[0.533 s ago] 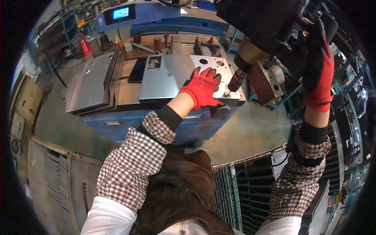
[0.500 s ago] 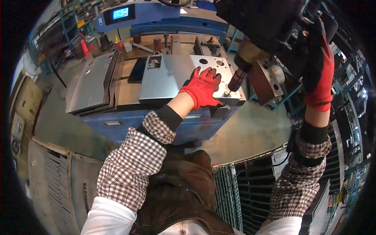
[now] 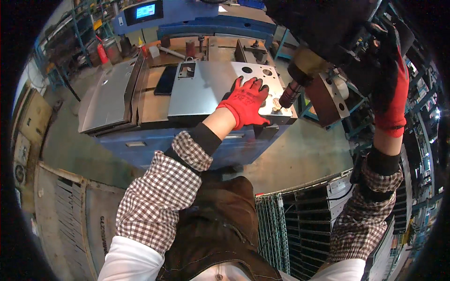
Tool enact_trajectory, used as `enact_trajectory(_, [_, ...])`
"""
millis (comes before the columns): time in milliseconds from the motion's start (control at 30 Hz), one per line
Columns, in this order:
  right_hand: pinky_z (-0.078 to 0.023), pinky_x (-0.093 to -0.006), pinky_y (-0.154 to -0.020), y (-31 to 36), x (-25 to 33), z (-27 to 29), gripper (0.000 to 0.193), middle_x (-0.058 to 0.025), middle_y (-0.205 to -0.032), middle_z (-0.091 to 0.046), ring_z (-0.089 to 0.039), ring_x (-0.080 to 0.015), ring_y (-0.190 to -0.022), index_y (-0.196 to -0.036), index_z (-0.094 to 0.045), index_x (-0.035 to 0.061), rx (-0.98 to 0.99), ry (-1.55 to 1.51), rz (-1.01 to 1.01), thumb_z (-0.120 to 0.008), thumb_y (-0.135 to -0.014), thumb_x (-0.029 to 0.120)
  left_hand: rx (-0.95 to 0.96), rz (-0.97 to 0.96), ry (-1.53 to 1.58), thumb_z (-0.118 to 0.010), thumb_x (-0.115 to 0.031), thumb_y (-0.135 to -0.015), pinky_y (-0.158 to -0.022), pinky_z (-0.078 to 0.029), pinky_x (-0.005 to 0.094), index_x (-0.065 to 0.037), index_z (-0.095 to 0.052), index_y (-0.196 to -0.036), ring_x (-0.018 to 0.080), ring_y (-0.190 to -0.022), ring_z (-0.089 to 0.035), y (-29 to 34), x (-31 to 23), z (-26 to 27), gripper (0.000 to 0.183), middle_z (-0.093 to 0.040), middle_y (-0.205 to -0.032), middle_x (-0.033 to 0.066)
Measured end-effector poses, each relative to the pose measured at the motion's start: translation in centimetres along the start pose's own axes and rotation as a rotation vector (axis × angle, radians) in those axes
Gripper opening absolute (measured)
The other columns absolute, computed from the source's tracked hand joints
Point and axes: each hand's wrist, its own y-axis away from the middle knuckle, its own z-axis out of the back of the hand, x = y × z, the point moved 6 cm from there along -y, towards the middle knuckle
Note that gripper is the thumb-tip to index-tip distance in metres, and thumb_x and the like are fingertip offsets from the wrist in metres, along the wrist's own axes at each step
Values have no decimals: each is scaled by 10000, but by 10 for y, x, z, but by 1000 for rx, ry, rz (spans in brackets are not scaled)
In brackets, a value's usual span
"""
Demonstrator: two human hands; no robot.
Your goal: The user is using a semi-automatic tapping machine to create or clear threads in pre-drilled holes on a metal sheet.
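Note:
A silver sheet-metal panel (image 3: 201,96) with round holes and a square cutout lies on the work table. My left hand (image 3: 246,100), in a red glove with black fingertips, rests on its right half. The fingers are spread over the top, and the thumb reaches the front edge. Just right of it, a drill-press spindle with a ribbed dark tool (image 3: 290,93) points down at the panel's right end; a gap there is hard to judge. My right hand (image 3: 393,98), gloved alike, is raised at the dark machine head (image 3: 318,33). Its black fingers blend into the machine, hiding any grip.
Stacked metal panels (image 3: 108,100) lie at the table's left, beside a black flat object (image 3: 166,80). Behind are a hammer (image 3: 172,52) and a lit screen (image 3: 146,11). A brown block with holes (image 3: 329,100) stands right of the spindle. Wire racking (image 3: 274,229) is near my legs.
The view has shifted slightly. My right hand and the spindle appear a little farther right, the hand also slightly lower. My left hand stays spread on the panel.

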Motion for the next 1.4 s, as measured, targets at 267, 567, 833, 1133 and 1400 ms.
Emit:
enact_trajectory(267, [-480, -345, -1004, -2, 10, 1, 439, -157, -1257, -676, -650, -249, -1135, -1378, -563, -21, -73, 203, 191, -543, -983, 170, 26, 4, 17, -699, -673, -727, -1193, -160, 597, -79, -432, -1486, 365, -1473, -293, -1, 1, 0, 1000, -377, -1538, 217])
enact_trajectory(567, [-481, -329, -1001, 6, 16, 0, 454, -138, -1349, -623, -617, -220, -1187, -1438, -510, 10, -51, -7, -45, -475, -1017, 175, -13, -4, 22, -698, -671, -731, -1184, -168, 613, -54, -442, -1471, 373, -1467, -303, 0, 2, -3, 997, -392, -1523, 233])
enact_trajectory(833, [-510, -330, -975, 6, -3, 0, 455, -126, -1299, -661, -652, -217, -1143, -1408, -545, 9, -161, -384, -57, -575, -979, 160, 8, -9, 2, -686, -680, -743, -1190, -160, 612, -57, -439, -1476, 370, -1468, -303, -2, -5, 0, 993, -397, -1520, 233])
enact_trajectory(1133, [-485, -346, -1023, 8, -1, 3, 507, -86, -1467, -521, -560, -179, -1224, -1563, -355, 81, -165, -162, -137, -434, -1075, 193, -7, -7, -12, -699, -658, -745, -1187, -162, 612, -63, -429, -1478, 373, -1466, -300, -2, -9, 0, 981, -390, -1521, 224])
enact_trajectory(1400, [-490, -373, -1044, 6, 8, 9, 526, -108, -1471, -524, -550, -237, -1297, -1551, -366, 66, -166, 21, -63, -428, -1079, 288, -63, -19, -16, -707, -652, -736, -1170, -190, 623, -63, -447, -1454, 375, -1442, -329, 1, -13, 2, 964, -413, -1490, 215])
